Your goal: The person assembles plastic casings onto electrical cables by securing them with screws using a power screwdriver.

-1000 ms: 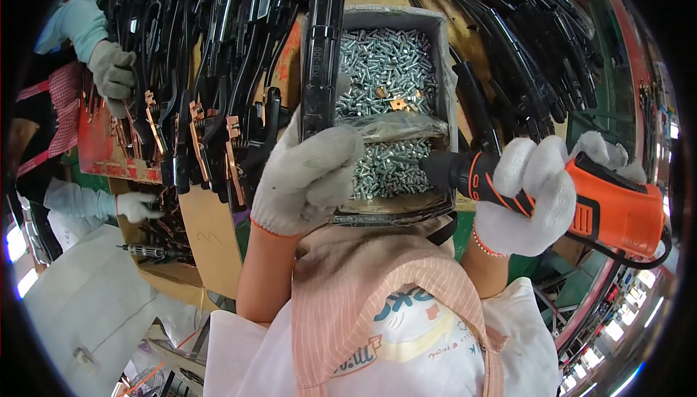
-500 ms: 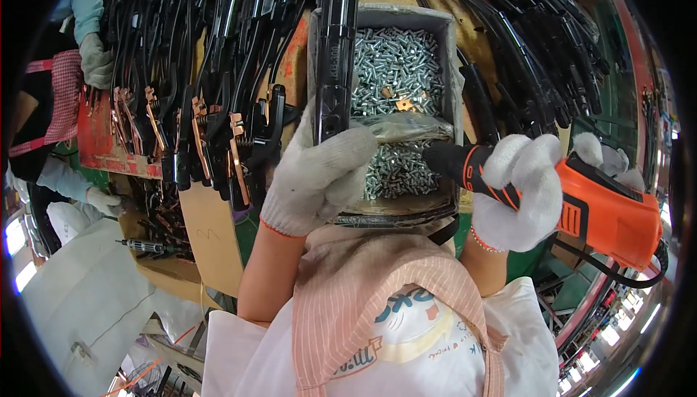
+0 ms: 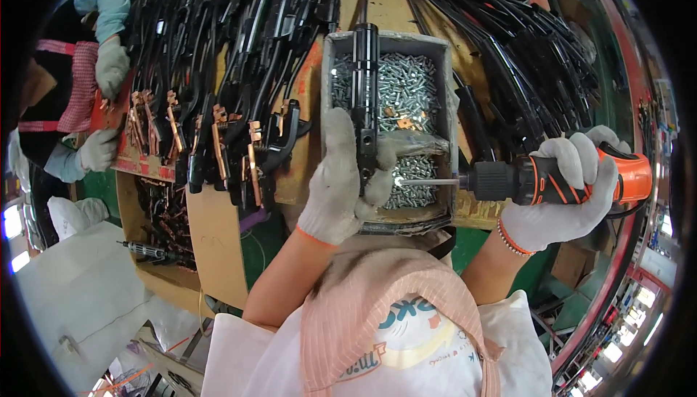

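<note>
My gloved left hand is closed around the lower end of a black tubular handle, held upright in the view over a box of small silver screws. A cable runs from the handle's far end. In my right hand, also gloved, is an orange and black electric screwdriver lying level and pointing left. Its long thin bit reaches over the screws to a bright screw head near my left fingertips. Whether the tip touches it, I cannot tell.
Rows of black handles with cables and copper jaws lie left; more black handles lie right. A cardboard box of copper parts stands lower left. At far left, another person's gloved hands work at the table's edge.
The screwdriver has swung level, and its bit now shows, pointing at the handle's lower end. The handle has shifted slightly right and toward me in view. The other person's lower hand has risen to the table.
</note>
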Tool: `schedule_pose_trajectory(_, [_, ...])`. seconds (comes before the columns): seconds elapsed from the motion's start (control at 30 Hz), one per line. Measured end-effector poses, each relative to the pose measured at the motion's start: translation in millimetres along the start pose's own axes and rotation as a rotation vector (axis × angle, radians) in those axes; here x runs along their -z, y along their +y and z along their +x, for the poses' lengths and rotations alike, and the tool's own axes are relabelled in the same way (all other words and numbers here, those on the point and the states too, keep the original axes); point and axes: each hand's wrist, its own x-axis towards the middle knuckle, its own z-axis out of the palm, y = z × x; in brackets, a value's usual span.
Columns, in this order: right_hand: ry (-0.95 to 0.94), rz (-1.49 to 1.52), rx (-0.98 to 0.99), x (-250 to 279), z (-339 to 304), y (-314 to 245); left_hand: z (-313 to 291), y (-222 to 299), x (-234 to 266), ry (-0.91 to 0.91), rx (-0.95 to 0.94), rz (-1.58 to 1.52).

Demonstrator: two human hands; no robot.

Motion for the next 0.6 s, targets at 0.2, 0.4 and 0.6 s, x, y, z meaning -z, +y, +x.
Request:
schedule_pose_trajectory(0.2, [0.065,0.053,0.03,-5,-6,29,2,0,-1,0.063,-0.123,-0.087])
schedule_pose_trajectory(0.4, [0.078,-0.203,0.207,-6,-9,42,1,1,-3,0.09,-0.119,-0.082])
schedule_pose_trajectory(0.6, [0.093,-0.249,0.199,-19,-21,28,-2,2,-1,0.011,-0.153,0.015])
